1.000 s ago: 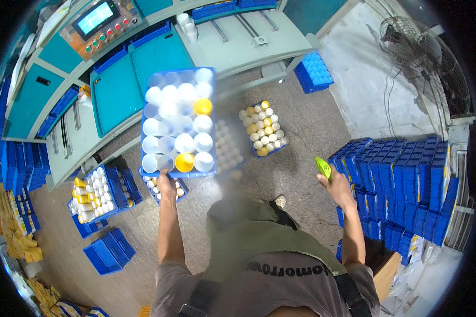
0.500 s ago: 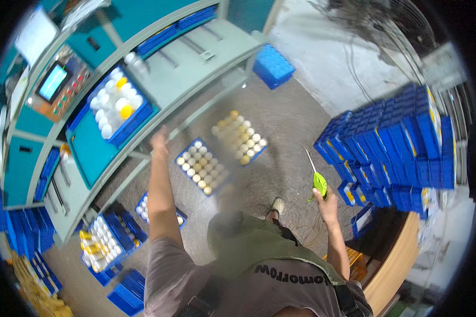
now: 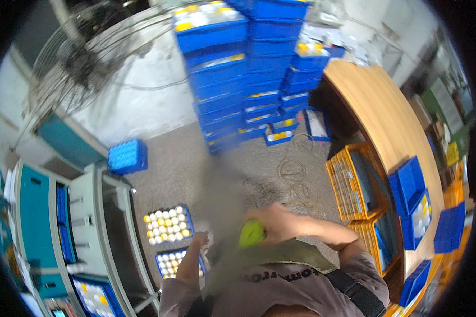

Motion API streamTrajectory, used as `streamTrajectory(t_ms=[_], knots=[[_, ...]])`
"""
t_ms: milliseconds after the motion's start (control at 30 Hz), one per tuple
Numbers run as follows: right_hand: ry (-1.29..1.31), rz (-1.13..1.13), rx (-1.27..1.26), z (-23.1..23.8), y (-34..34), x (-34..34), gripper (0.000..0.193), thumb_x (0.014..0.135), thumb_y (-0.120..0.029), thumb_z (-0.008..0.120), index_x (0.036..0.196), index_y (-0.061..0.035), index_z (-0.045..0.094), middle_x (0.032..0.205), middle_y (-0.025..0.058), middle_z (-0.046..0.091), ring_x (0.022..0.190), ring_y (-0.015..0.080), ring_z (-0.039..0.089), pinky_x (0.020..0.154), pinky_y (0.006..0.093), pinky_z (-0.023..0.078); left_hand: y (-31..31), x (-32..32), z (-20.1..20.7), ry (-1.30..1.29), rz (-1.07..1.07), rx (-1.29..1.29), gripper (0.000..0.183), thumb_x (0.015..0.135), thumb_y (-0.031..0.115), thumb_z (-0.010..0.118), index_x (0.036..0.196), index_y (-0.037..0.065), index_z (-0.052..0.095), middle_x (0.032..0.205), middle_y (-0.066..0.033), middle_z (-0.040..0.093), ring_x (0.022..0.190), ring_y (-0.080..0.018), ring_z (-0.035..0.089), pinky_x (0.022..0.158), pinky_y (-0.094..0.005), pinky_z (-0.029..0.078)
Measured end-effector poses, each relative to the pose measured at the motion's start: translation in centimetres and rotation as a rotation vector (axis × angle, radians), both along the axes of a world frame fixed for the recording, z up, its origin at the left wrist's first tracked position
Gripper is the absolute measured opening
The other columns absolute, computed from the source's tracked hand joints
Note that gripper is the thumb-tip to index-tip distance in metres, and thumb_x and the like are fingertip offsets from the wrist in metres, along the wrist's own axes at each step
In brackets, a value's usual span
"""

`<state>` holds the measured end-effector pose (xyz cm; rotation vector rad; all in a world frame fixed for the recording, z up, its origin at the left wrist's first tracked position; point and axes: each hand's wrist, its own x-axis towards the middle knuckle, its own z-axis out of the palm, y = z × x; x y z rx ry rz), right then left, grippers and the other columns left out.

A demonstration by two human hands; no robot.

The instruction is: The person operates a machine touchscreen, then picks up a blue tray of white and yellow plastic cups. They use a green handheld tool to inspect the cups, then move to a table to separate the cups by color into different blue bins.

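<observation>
A tall stack of blue crates (image 3: 243, 79) stands far in front of you, by the pale wall, and some of them show white and yellow balls on top. To your right, a curved wooden table (image 3: 386, 121) bends around, with small blue boxes (image 3: 410, 185) on it. Just inside the table sit two orange crates (image 3: 351, 182). On your left is a grey and teal machine bench (image 3: 84, 227). A big wire fan (image 3: 84, 58) stands up in the far left corner. One lone blue crate (image 3: 127, 156) sits on the floor near the bench.

Down on the floor by your left side lie two blue trays of balls (image 3: 167, 224), mostly white with a few yellow ones.

Your right hand (image 3: 277, 224) is closed around a green tool handle (image 3: 251, 233), close in front of your chest. The handle pokes out to the left of your fist.

Your left hand (image 3: 200, 240) hangs low, just over the edge of the nearer tray. It is blurry, so you cannot tell if it is open or closed, and it seems to hold nothing.
</observation>
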<state>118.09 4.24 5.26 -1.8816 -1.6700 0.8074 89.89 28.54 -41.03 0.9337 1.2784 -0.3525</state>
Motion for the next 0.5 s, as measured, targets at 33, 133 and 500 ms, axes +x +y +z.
streamTrajectory(t_ms=[33,133,500], knots=[[-0.027,0.061,0.146,0.9,-0.4,0.7,0.054,0.070,-0.025,0.079,0.114,-0.0088,0.052,0.090,0.0134,0.065,0.079,0.0356,0.065,0.064,0.0442,0.051,0.3,2.5,0.1,-0.029,-0.132,0.063,0.021,0.093,0.024,0.058,0.103,0.006,0.057,0.086,-0.0098,0.064,0.072,-0.0249,0.064,0.058,-0.0356,0.052],[-0.128,0.029,0.308,2.5,-1.3,4.2,0.055,0.071,-0.028,0.079,0.115,-0.0101,0.052,0.087,0.0124,0.067,0.076,0.0361,0.065,0.061,0.0442,0.049,2.5,10.2,1.9,-0.109,-0.512,0.264,0.021,0.096,0.024,0.054,0.106,0.007,0.059,0.091,-0.0084,0.064,0.071,-0.0216,0.062,0.057,-0.0343,0.051],[-0.082,-0.237,0.028,1.9,-1.6,19.0,0.053,0.071,-0.029,0.078,0.114,-0.0104,0.054,0.085,0.0129,0.067,0.077,0.0337,0.067,0.064,0.0431,0.051,5.2,46.5,21.3,-0.656,-0.420,0.622,0.026,0.094,0.023,0.064,0.107,0.001,0.066,0.095,-0.0054,0.067,0.086,-0.0125,0.061,0.073,-0.0290,0.050]])
